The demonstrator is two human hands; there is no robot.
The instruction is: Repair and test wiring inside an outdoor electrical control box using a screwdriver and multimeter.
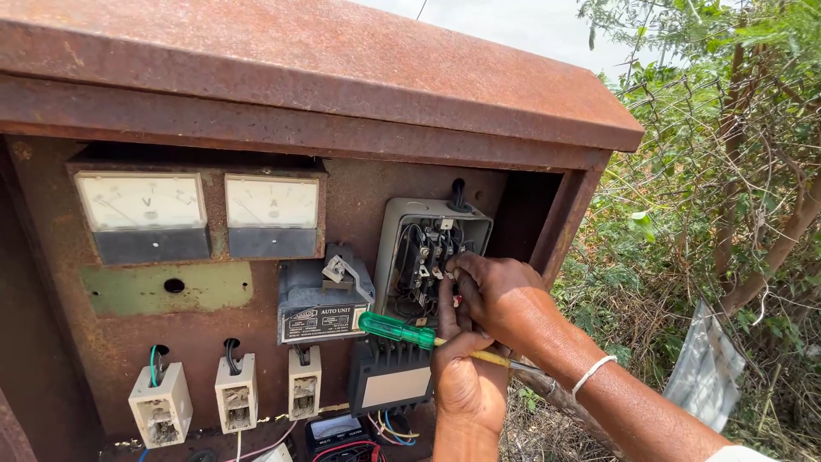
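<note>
A rusty metal electrical cabinet (325,77) stands open in front of me. Inside it on the right is an open grey switch box (432,248) with black contact parts and wires. My right hand (500,295) reaches into that box, fingertips on the black parts; a pale bangle is on its wrist. My left hand (466,376) rises from below, its fingers up against the box, and holds a screwdriver (398,329) with a clear green handle that lies across it and points left.
Two pale analogue meters (198,203) sit at the upper left. A grey unit box (323,304) hangs at the centre, a black finned block (389,381) below it. Three white fuse holders (231,393) line the bottom. Bushes and a wire fence (727,197) stand to the right.
</note>
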